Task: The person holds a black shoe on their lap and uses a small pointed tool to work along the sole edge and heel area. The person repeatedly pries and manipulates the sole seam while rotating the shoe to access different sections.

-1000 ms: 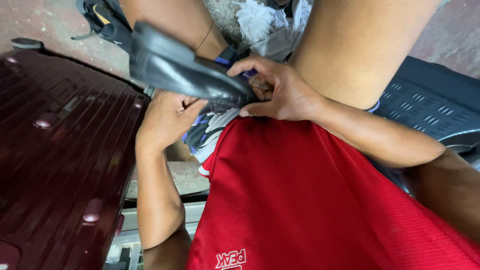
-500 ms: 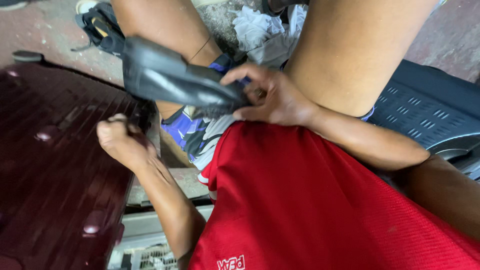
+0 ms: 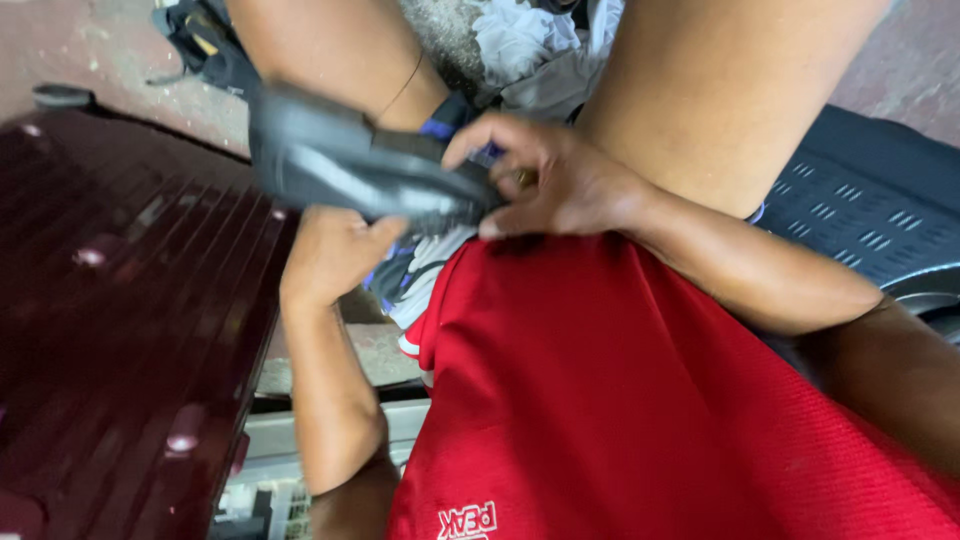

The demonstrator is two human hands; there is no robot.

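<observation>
The dark grey part (image 3: 370, 170) held across the upper middle of the frame looks like moulded plastic or rubber, matt with a dull sheen along its edge. On the left, the deep maroon ribbed panel (image 3: 120, 330) is glossy, hard and smooth, catching bright spots of light. The red shirt (image 3: 620, 400) filling the lower right is a fine knitted mesh cloth with a slight satin shine. The black seat (image 3: 860, 210) at right is matt perforated plastic. At the top, the floor (image 3: 90, 50) is rough, stained concrete, and crumpled pale cloth rags (image 3: 530, 50) lie there
</observation>
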